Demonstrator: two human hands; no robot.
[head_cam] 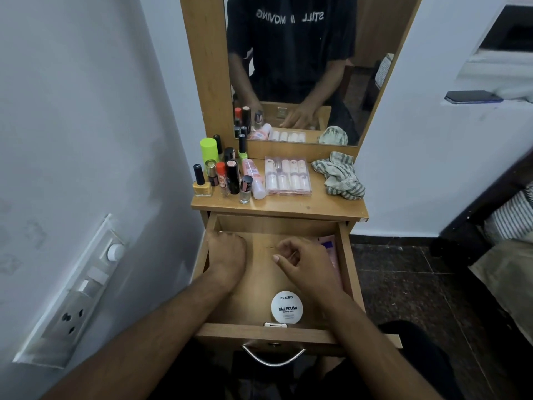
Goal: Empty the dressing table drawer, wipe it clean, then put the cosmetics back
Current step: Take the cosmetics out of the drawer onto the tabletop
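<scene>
At the near edge of the pulled-out drawer [344, 255], just behind its front panel and metal handle [273, 356], a round white tub of nail polish remover wipes [286, 306] is lying flat on the wooden floor, between the two forearms and nearer the person than either hand. Farther in, the right hand [302, 262] is hovering over the middle-right of the drawer with its fingers curling loosely inward; it appears to be holding nothing, though something very thin between thumb and finger cannot be ruled out. Just beyond it, a pink and purple packet [330, 249] is lying against the right wall, partly hidden by that hand. The left hand [226, 251] is sitting in the far left corner, fingers bunching downward at the drawer wall; whether it is pinching some small item there cannot be told.

Farther back, on the tabletop [288, 207], most of the cosmetics are already standing: a cluster of nail polish bottles [222, 174], a pink bottle [253, 180] lying on its side, and a clear boxed set of small bottles [287, 176]. A striped cloth [340, 176] is waiting crumpled at the right.

So the emptying seems nearly finished, with the tub and the packet remaining; wiping and refilling are both still ahead.
</scene>
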